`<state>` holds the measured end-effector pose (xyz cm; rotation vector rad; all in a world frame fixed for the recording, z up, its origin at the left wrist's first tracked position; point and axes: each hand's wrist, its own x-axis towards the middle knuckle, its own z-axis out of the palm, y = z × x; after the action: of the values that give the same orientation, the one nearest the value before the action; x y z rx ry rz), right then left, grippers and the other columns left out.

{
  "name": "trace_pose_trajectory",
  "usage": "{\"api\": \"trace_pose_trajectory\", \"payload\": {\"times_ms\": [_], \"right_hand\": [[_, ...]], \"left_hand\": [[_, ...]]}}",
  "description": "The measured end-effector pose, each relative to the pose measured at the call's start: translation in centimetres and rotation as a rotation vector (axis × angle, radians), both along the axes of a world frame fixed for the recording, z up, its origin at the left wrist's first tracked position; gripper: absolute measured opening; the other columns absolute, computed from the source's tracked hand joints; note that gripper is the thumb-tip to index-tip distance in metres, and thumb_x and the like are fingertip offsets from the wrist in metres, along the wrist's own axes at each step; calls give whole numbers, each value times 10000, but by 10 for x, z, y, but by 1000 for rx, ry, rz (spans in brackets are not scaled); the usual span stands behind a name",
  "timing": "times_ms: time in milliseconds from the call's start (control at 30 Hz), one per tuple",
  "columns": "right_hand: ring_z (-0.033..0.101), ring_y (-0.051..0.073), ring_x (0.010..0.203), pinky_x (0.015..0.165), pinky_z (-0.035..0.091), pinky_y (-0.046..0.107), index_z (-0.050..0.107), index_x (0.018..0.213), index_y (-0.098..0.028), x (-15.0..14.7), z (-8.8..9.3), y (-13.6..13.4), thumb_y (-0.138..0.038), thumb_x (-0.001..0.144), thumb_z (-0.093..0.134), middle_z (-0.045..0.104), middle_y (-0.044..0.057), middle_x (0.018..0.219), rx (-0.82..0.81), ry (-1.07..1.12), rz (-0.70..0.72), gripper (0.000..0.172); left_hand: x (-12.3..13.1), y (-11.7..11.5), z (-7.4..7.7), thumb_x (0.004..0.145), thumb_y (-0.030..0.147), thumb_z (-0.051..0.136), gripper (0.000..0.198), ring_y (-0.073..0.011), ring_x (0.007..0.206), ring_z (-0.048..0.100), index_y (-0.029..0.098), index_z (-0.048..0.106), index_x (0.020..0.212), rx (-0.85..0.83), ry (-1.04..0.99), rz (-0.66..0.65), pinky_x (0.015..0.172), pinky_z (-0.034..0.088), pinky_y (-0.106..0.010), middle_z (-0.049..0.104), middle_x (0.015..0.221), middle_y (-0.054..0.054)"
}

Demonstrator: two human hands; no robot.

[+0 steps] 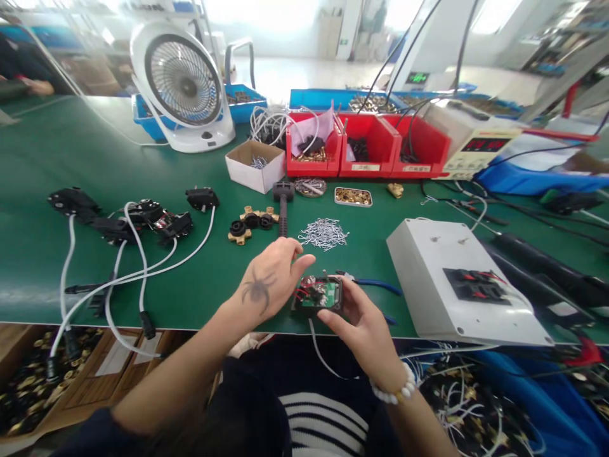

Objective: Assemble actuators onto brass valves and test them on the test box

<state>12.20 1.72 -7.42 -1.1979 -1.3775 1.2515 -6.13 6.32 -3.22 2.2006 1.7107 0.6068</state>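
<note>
A small black housing [311, 309] with a green circuit board [332, 293] and red wires inside is at the table's front edge. My right hand [364, 324] grips its right side, thumb on the near edge. My left hand [269, 279] is over the table just left of the housing, back up and thumb stretched out. Its fingertips are at the lower end of the handle of a black hammer [283, 209]; whether they hold it is hidden. Beyond the housing lies a pile of silvery clips [324, 234]. Brass fittings [240, 237] with black caps lie left of the hammer.
Black units with white cables [143, 273] lie at the left. A grey box [447, 279] stands at the right. Behind are a white fan [183, 82], a carton [257, 166], red bins [364, 166] and a power supply [480, 149]. A person's hand [38, 87] shows far left.
</note>
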Motion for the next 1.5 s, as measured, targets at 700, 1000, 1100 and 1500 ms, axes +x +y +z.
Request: {"api": "trace_pose_trajectory", "payload": {"times_ms": [700,1000,1100,1500], "right_hand": [[627,243,843,768,600,429,575,1348,-90,-12,-31,6,-514,878,668,625,201,1204,296,-372,-159,640],[595,191,761,744,594,403,565,1355,-112,-13,-30,1,-495,867,704,613,177,1185,333,-385,-246,635],[606,184,808,783,581,381,618,1275,-164,-10,-20,-7,-410,880,712,635,143,1166,375,-334,-334,474],[709,156,985,883,586,264,708,1177,-330,-15,29,-43,-372,855,782,753,12,1101,10,464,-11,333]], "left_hand": [[-106,104,11,924,191,488,248,-367,1055,645,76,653,1070,23,357,504,895,504,-441,677,1069,-216],[-99,53,-26,895,280,562,312,-279,1098,637,138,636,1163,77,156,314,1005,493,-379,686,1118,-129],[-83,27,-25,877,305,620,359,-278,1092,642,128,622,1189,121,50,293,1006,501,-397,675,1145,-125],[15,-66,21,842,367,782,331,-158,1031,638,312,658,1144,92,-758,-186,914,507,-227,673,1084,13]]}}
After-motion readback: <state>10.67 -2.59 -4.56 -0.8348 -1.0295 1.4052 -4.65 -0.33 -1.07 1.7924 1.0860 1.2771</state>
